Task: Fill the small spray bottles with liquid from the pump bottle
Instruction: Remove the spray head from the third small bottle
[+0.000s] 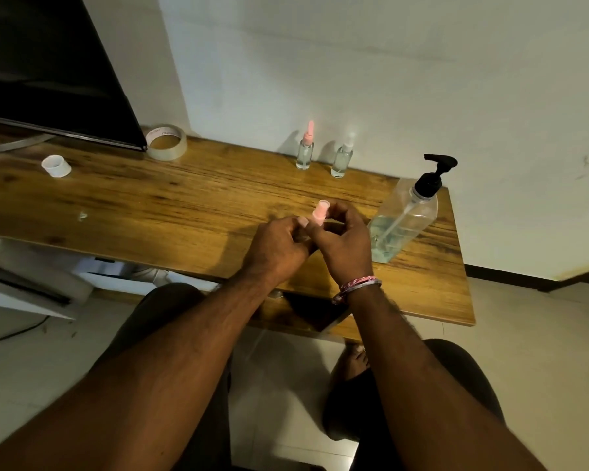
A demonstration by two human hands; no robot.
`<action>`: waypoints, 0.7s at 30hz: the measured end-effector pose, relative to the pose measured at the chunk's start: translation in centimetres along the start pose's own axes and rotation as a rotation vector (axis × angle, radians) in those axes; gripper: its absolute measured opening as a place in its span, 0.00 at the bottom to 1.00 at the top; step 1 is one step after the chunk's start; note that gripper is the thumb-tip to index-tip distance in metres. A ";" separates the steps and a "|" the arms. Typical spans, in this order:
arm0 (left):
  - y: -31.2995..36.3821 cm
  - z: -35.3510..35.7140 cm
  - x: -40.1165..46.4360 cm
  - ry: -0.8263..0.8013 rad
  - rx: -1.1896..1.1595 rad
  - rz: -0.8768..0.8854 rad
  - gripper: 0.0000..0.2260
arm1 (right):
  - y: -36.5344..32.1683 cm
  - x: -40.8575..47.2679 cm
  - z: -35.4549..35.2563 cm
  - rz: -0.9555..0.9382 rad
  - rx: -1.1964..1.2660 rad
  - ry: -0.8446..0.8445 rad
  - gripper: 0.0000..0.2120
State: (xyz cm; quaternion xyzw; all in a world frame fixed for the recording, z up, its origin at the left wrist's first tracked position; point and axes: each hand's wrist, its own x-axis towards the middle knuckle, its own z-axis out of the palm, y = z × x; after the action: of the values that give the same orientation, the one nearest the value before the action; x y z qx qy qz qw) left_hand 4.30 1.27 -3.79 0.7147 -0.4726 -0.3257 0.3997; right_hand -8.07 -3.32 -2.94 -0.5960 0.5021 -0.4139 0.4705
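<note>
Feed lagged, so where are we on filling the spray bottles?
Two capped spray bottles, pink-topped and white-topped, stand by the wall, apparently holding clear liquid. Both hands, left and right, hold a third pink-topped one; its fill level is hidden. Pump bottle untouched.

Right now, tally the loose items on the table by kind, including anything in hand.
Small clear spray bottles: 3 (pink-topped and white-topped standing by the wall, one pink-capped held in both hands)
Clear plastic pump bottle with black pump: 1
Clear tape roll: 1
White plastic ring: 1
Total: 6
</note>
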 end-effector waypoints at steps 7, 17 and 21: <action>-0.2 0.1 -0.1 -0.012 -0.016 -0.011 0.09 | 0.1 0.3 -0.3 0.036 -0.050 0.027 0.13; -0.1 0.3 -0.1 -0.020 -0.005 -0.010 0.08 | 0.0 -0.1 -0.3 -0.032 -0.054 0.014 0.20; -0.2 0.7 -0.2 -0.030 -0.015 -0.018 0.09 | 0.1 0.1 -0.5 -0.007 -0.087 0.077 0.17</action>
State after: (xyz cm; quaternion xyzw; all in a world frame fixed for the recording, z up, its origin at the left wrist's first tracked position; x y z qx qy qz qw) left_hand 3.77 1.31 -4.24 0.7109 -0.4695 -0.3437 0.3950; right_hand -8.54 -3.50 -2.91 -0.6014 0.5351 -0.4160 0.4230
